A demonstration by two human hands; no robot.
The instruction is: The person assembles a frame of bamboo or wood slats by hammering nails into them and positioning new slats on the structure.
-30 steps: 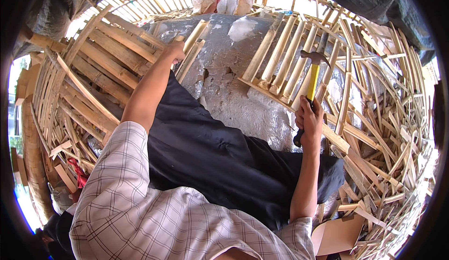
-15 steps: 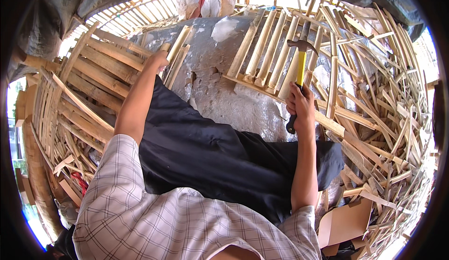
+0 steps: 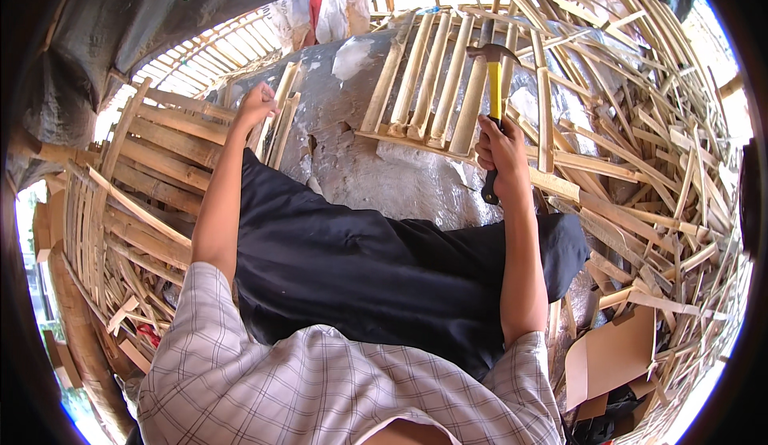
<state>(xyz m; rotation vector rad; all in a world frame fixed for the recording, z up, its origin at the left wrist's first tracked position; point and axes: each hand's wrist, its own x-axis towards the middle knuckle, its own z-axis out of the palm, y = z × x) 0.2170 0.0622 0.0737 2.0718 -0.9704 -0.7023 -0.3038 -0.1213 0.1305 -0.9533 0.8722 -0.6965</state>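
Note:
My right hand (image 3: 502,153) is closed around the black grip of a claw hammer (image 3: 495,85) with a yellow shaft and dark metal head. The hammer stands head away from me, over the right end of a bamboo slat frame (image 3: 436,85) whose slats lie side by side across a rail. To the left, my left hand (image 3: 258,105) is curled with fingers pressed together, just beside a few short bamboo strips (image 3: 284,117). Whatever its fingers may hold is too small to make out. Black cloth (image 3: 360,269) covers my lap.
A stack of bamboo slat panels (image 3: 164,145) lies at the left. Loose bamboo strips (image 3: 640,157) are heaped along the right side. A grey, worn sheet surface (image 3: 360,177) lies between my hands. An open cardboard box (image 3: 612,357) sits at the lower right.
The view has turned a little, so the scene sits farther left. My left hand has come up off the short bamboo piece. The hammer has moved slightly away from me, still in my right hand.

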